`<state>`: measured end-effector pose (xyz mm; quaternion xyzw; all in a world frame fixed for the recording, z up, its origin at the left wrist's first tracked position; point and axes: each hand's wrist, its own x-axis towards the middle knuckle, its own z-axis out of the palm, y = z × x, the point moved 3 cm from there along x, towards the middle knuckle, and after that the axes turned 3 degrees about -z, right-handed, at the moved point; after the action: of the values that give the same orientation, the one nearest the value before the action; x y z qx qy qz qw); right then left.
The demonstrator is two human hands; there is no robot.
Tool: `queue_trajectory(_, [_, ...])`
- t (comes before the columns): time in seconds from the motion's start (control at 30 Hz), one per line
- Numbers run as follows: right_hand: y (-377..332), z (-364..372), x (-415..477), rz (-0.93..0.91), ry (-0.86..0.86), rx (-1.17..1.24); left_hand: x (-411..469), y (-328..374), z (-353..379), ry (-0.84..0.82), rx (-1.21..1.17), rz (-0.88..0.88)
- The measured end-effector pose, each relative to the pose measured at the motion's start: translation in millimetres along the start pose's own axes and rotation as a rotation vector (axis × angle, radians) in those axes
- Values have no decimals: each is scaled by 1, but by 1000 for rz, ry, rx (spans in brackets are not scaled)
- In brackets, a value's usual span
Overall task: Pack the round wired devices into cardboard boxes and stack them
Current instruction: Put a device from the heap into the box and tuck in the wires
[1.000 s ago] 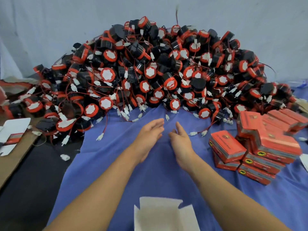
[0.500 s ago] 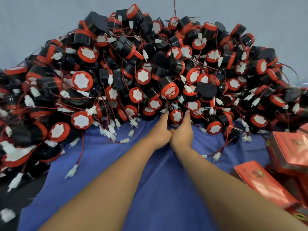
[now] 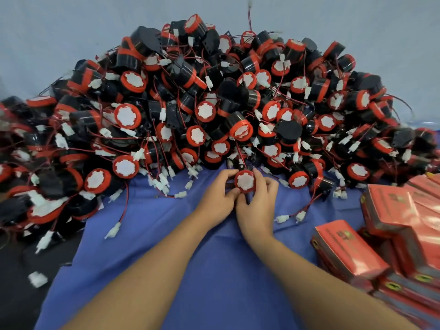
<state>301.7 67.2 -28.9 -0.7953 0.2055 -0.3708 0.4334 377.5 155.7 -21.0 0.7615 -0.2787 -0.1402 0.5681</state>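
Mid-frame, left hand and right hand curl fingers round one round device, apparently touching the pile.

Bright, even light with faint shadows; wide-angle bending at edges, corners blurred, glare on red boxes

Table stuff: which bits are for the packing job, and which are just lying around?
For the job: round device, pinched by left hand and right hand; pile of devices; red boxes.
Lying about: blue cloth; loose white piece.
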Motion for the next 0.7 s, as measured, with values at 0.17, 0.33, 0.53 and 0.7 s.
queue_trajectory(0.17, [-37,-41,-65,15,-66,131,-71,34,-16,-129,-92,-20])
queue_trajectory(0.33, [-81,-92,-122,63,-206,284,-142,74,-32,-3,117,63])
queue_trajectory(0.53, [-111,-154,-153,392,-156,651,-230,123,-51,53,283,130])
queue_trajectory(0.7, [-126,-177,-166,469,-207,683,-291,147,-51,-10,294,70])
